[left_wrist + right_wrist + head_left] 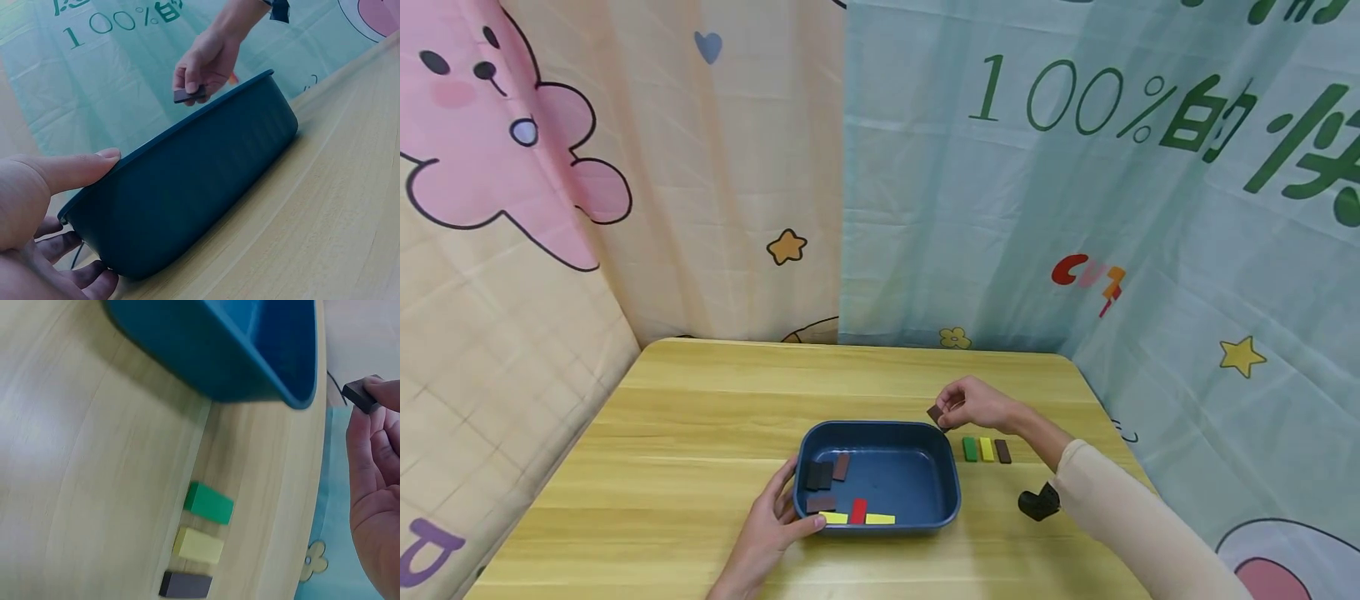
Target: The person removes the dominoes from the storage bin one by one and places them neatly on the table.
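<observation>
A dark blue plastic bin [917, 487] stands on the table. My left hand [766, 523] grips its front left corner, thumb over the rim and fingers against the outer wall. My right hand [983, 406] pinches a small dark brown block [359, 395] between thumb and fingers, above the bin's back right corner. Inside, along the left, lie black blocks [820, 476] and brown blocks [842, 467]. A red block [858, 511] lies between two yellow blocks along the front wall. On the table right of the bin, a green block [970, 449], a yellow block [987, 449] and a brown block [1003, 452] form a row.
The wooden table [715, 400] extends around the bin, its back edge meeting printed curtains [925, 208]. A black device [1039, 503] shows beside my right sleeve [1120, 508].
</observation>
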### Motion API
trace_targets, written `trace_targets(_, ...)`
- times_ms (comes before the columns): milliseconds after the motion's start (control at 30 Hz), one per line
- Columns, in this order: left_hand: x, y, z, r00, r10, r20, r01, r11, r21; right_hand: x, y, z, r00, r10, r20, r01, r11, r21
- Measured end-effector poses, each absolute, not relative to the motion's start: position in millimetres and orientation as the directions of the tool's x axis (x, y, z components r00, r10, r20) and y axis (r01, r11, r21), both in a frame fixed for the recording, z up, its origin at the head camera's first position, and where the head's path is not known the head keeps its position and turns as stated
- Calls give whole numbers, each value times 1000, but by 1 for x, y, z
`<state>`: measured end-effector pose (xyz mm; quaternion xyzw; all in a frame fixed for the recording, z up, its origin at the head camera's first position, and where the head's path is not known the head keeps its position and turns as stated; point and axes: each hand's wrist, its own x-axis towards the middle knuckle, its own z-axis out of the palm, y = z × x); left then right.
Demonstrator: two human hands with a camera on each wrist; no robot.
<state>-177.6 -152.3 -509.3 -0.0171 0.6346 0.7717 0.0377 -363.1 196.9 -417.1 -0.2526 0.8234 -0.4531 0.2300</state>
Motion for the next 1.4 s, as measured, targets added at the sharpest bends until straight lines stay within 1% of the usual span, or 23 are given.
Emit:
trace_targets(133, -178, -152, -509, -996, 43, -74, -81, -205, 975, -365, 212, -420, -781, -609, -140, -210, 467, -859)
trace_targets(233, -178, -152, -509, -996, 42, -75, -83, -214, 973, -366, 223, -422, -799, -584, -144, -189, 470, -862)
trace_targets(333, -178, -152, -510, -996, 42, -79, -86, -215, 973, -366, 235, -426, -819, -555, -148, -159, 467, -870)
trace_targets(567, -180, -152, -509, -996, 39, -86, -92, -199, 976, -366, 277, -443, -882, -442, -163, -69, 463, -884)
trace_targets(833, -180, -153, -511, -996, 37, -86, -91, -194, 977, -361, 307, -461, -923, -330, -198, 34, 442, -896)
trace_targets(967, -179, -153, -511, -996, 39, -85, -90, -188, 978, -359, 315, -471, -935, -289, -207, 59, 448, -892)
trace_targets(1133, -178, -153, -511, -996, 43, -83, -90, -195, 977, -356, 323, -481, -936, -295, -191, 44, 440, -897)
trace_targets(1233, -178, -153, -510, -995, 51, -81, -90, -200, 976, -353, 327, -486, -932, -281, -228, 82, 450, -889)
trace_targets(1400, -178, -154, -510, -996, 52, -77, -86, -196, 977, -350, 328, -492, -931, -218, -294, 150, 505, -850)
